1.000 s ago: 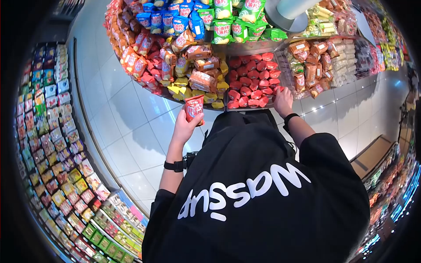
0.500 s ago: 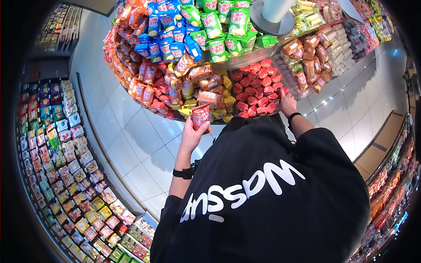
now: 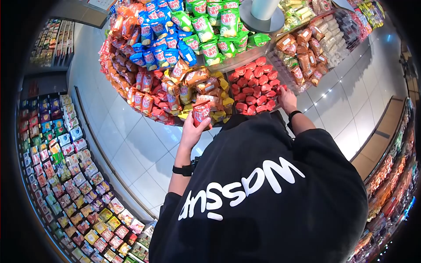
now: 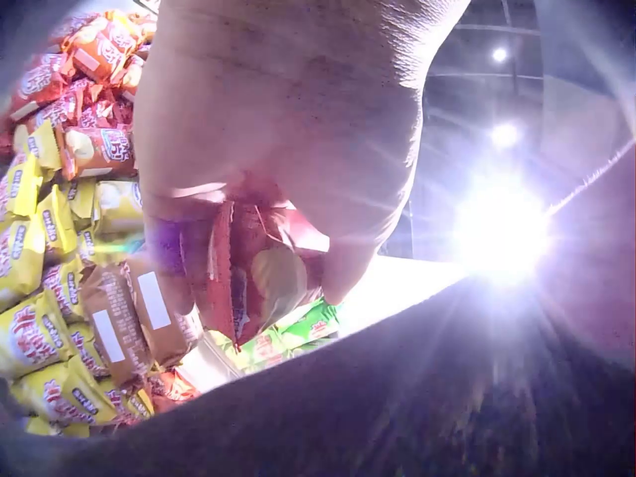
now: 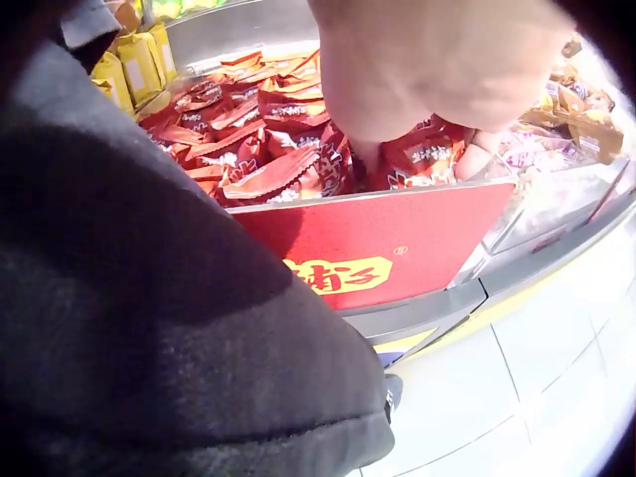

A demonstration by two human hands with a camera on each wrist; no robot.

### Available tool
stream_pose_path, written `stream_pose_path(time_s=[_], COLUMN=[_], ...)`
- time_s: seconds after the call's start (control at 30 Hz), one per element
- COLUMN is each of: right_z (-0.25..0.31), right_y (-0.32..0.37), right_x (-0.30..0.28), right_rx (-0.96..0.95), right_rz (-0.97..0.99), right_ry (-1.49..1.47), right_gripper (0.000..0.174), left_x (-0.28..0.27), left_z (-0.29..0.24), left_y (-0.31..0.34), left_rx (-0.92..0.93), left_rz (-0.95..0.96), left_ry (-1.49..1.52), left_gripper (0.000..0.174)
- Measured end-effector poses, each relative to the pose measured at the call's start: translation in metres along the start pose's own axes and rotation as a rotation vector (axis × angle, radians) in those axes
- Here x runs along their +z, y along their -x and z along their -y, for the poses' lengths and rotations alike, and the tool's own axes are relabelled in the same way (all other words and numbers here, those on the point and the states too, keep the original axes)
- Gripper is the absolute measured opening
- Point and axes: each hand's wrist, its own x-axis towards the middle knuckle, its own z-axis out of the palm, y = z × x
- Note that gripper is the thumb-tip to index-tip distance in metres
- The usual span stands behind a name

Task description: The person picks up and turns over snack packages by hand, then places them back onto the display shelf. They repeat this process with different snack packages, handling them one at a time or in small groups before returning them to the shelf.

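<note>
My left hand holds a red snack packet upright between thumb and fingers, in front of the yellow and brown packets. In the left wrist view the same packet shows beneath the palm. My right hand is at the front right corner of a bin of small red packets. In the right wrist view the thumb and a finger of that hand lie on either side of one red packet, just behind the bin's red front panel.
Blue packets and green packets are heaped behind, beside a grey round post base. Brown packets fill the bin at the right. A long shelf of goods runs down the left, with tiled floor between.
The head view has shifted, so the display sits further left and more of its back shows. My left hand still holds its packet; my right hand stays at the red bin's corner.
</note>
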Motion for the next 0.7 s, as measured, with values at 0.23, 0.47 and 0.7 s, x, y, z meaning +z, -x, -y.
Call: stream_pose_path(time_s=[0.23,0.47,0.7], right_z=[-0.004,-0.013,-0.014], right_y=[0.004,0.002,0.012], right_x=[-0.018,-0.016,-0.089], right_rx=[-0.069,-0.163,-0.164], right_rz=[-0.123,-0.26,-0.266], right_ry=[0.002,0.067,-0.121], right_gripper=[0.019,0.016,0.013], left_x=[-0.004,-0.002,-0.002], left_z=[0.003,0.003,0.005], left_y=[0.002,0.009,0.022], left_rx=[0.036,0.035,0.019], left_rz=[-0.001,0.007,-0.016], left_ry=[0.005,0.014,0.106], left_gripper=[0.032,0.034,0.034])
